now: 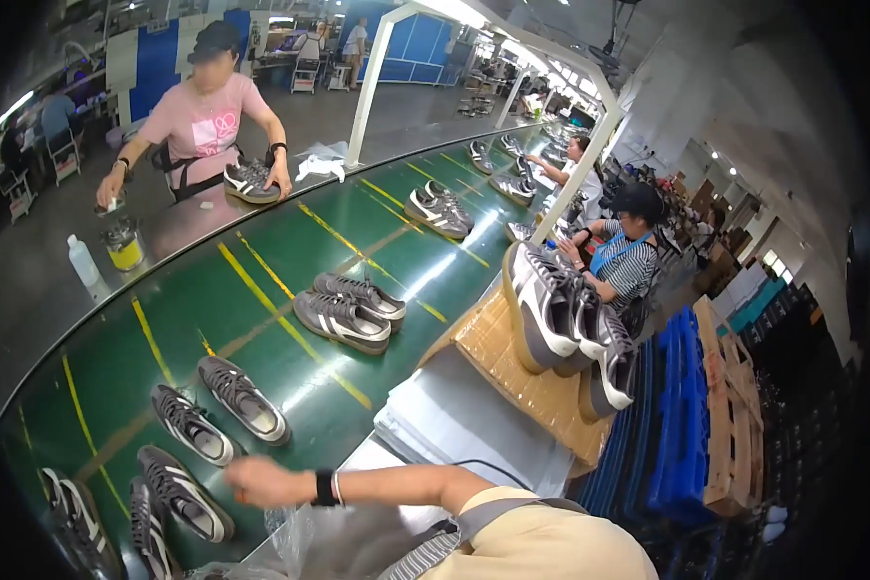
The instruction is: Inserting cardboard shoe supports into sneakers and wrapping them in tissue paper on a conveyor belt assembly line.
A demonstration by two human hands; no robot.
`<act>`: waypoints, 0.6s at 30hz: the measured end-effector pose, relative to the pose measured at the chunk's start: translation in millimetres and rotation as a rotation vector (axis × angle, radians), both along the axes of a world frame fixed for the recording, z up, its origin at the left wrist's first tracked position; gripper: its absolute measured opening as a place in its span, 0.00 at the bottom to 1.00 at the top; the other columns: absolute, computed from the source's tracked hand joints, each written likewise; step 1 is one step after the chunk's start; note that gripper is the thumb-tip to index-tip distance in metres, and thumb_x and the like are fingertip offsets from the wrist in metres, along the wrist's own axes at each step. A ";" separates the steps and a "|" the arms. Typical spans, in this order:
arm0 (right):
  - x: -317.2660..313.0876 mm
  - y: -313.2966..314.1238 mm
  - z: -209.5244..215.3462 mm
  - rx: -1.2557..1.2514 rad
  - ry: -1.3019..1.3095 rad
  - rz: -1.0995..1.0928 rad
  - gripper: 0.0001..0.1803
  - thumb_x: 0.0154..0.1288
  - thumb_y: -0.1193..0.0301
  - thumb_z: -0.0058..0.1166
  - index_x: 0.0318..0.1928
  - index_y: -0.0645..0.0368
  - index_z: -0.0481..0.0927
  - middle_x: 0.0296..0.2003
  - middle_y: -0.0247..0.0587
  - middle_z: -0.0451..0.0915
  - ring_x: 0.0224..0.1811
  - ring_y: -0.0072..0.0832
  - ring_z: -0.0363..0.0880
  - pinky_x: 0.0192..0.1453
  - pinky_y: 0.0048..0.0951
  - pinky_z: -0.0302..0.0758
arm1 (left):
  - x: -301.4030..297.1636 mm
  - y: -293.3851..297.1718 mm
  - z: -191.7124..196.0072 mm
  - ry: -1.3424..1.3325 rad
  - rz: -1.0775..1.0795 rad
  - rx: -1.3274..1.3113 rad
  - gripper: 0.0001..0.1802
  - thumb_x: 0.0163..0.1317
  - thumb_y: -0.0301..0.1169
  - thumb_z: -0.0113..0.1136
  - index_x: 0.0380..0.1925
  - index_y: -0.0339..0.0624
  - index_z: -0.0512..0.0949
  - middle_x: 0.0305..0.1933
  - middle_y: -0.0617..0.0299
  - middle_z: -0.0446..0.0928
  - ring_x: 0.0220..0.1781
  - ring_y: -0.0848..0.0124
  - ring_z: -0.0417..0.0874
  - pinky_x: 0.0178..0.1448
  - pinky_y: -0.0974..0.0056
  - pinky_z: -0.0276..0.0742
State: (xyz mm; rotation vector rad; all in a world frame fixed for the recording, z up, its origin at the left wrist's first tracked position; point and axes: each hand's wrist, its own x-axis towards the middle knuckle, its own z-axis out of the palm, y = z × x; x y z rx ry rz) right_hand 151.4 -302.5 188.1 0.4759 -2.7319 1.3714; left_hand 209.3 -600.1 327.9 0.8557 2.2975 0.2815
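My left hand (pixel 264 481), blurred, reaches left from the lower edge over the near side of a green conveyor belt (pixel 193 329). A black band and a pale one circle its wrist. Smearing hides how its fingers lie and whether they hold anything. Nearest to it, just past the fingertips, is the heel of a grey sneaker (pixel 195 425) with white stripes. Its mate (pixel 244 398) lies beside it. Closer to me, another sneaker pair (pixel 184 493) rests on the belt. Clear plastic wrap (pixel 295 541) hangs below my wrist. My right hand is out of view.
A cardboard box (pixel 522 372) bearing several sneakers stands right of the belt, beside white sheets (pixel 474 416). Across the belt, a person in pink (pixel 206 121) handles a sneaker near a jar (pixel 123 244) and a bottle (pixel 82 261). Blue pallets (pixel 675 416) stand at right.
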 end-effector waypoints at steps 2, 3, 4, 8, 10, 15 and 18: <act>37.5 -57.6 -7.4 -0.215 -0.073 0.263 0.08 0.48 0.72 0.59 0.26 0.63 0.77 0.25 0.48 0.78 0.32 0.46 0.79 0.36 0.43 0.73 | 31.8 -34.8 -41.6 0.258 -0.131 0.044 0.32 0.52 0.43 0.67 0.54 0.35 0.73 0.60 0.40 0.71 0.68 0.42 0.63 0.72 0.46 0.55; 54.8 -88.5 -14.2 -0.280 -0.052 0.337 0.10 0.47 0.70 0.61 0.25 0.64 0.78 0.23 0.49 0.79 0.30 0.44 0.80 0.35 0.41 0.73 | 35.4 -36.0 -40.4 0.267 -0.121 0.040 0.32 0.52 0.43 0.67 0.54 0.35 0.73 0.60 0.40 0.71 0.68 0.42 0.63 0.72 0.46 0.55; 71.1 -115.3 -20.5 -0.350 -0.131 0.377 0.11 0.49 0.69 0.62 0.25 0.64 0.77 0.23 0.48 0.79 0.30 0.42 0.79 0.34 0.39 0.73 | 37.2 -37.5 -36.2 0.317 -0.015 0.181 0.32 0.52 0.42 0.67 0.54 0.36 0.73 0.60 0.39 0.71 0.68 0.42 0.63 0.72 0.45 0.55; 97.7 -179.7 -25.3 -0.403 -0.283 0.445 0.17 0.63 0.67 0.62 0.49 0.62 0.79 0.37 0.45 0.82 0.38 0.31 0.80 0.43 0.34 0.77 | 38.8 -56.1 -46.9 0.433 0.179 0.371 0.34 0.50 0.38 0.69 0.56 0.35 0.71 0.58 0.41 0.72 0.64 0.44 0.68 0.68 0.49 0.62; 102.2 -205.9 -41.2 -0.497 -0.286 0.274 0.12 0.59 0.68 0.60 0.39 0.63 0.78 0.31 0.45 0.80 0.32 0.32 0.77 0.37 0.33 0.74 | 34.2 -64.7 -52.4 0.390 0.187 0.402 0.34 0.47 0.34 0.71 0.56 0.35 0.72 0.57 0.43 0.74 0.59 0.47 0.73 0.64 0.53 0.68; 112.1 -223.5 -36.4 -0.656 -0.159 0.075 0.09 0.58 0.70 0.57 0.29 0.64 0.74 0.24 0.47 0.75 0.27 0.34 0.72 0.33 0.35 0.68 | 39.0 -66.5 -47.4 0.344 0.269 0.429 0.36 0.42 0.30 0.73 0.55 0.35 0.72 0.56 0.43 0.75 0.60 0.47 0.73 0.65 0.54 0.67; 118.1 -223.4 -25.3 -0.534 -0.073 0.020 0.06 0.58 0.73 0.52 0.31 0.62 0.73 0.26 0.49 0.72 0.30 0.40 0.71 0.36 0.36 0.68 | 39.2 -76.5 -52.5 0.381 0.213 0.447 0.36 0.42 0.31 0.74 0.55 0.35 0.72 0.56 0.44 0.75 0.59 0.48 0.74 0.65 0.54 0.67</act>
